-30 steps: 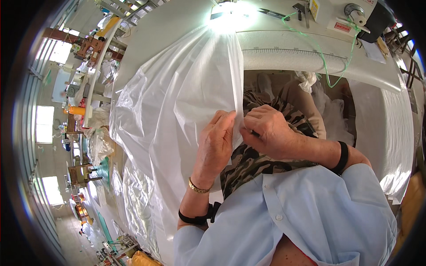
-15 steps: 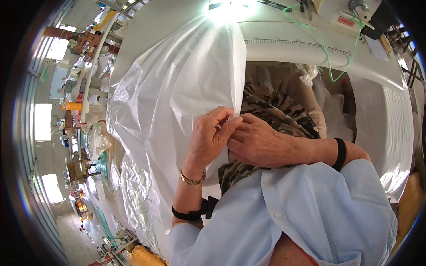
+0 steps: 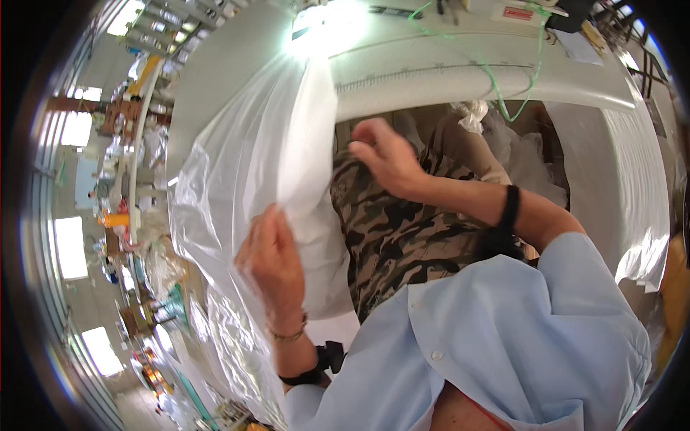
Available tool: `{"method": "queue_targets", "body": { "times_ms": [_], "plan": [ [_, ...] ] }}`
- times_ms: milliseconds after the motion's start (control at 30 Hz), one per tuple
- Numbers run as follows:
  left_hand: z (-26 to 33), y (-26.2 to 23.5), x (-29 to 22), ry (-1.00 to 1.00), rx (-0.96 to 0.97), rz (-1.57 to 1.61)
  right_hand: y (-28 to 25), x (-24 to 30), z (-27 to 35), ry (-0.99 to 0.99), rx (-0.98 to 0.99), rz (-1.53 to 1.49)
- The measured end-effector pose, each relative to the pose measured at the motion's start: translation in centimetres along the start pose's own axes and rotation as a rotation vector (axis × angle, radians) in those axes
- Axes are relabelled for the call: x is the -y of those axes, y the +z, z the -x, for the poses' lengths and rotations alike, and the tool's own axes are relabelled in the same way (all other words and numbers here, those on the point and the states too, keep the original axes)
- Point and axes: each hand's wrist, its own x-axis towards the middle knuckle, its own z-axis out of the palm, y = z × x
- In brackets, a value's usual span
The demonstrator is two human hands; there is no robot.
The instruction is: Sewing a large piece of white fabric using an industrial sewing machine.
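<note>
A thin, white, translucent sheet runs from the bright lamp at the table's far side down over the left edge, with a brighter folded strip along its right border. My left hand, blurred by motion, has its fingers pinched together on the sheet at the lower end of that strip. Right of the strip, my right hand hovers above my camouflage-patterned lap, close to the table's near edge. Its fingers are bent, with a gap between thumb and forefinger, and nothing shows in them. It does not touch the sheet.
A bright lamp glares on the pale table, which has a ruler strip. Green cord loops over the near edge. White material hangs at the right. Crumpled clear plastic lies at lower left.
Both hands were together at the sheet's right edge and have parted. My left hand went left and down, my right hand up and off the sheet. The head view has shifted too.
</note>
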Motion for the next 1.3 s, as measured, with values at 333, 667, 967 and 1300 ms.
{"method": "queue_targets", "body": {
  "times_ms": [333,667,967,1300],
  "plan": [
    [-8.8,-7.0,-4.0,0.543,0.564,-0.203,12.2,3.0,-7.7,-0.573,0.542,-0.275],
    [1.2,2.4,1.4,0.188,0.422,-0.039,1.8,1.7,-5.3,-0.281,0.966,0.265],
    [1.4,1.8,0.8,0.08,0.455,0.085,-3.3,7.4,-9.9,-0.82,0.698,0.981],
    [-12.3,3.2,0.2,0.354,0.209,-0.021,-5.1,4.8,-12.4,-0.84,0.636,0.503]
  ]
}}
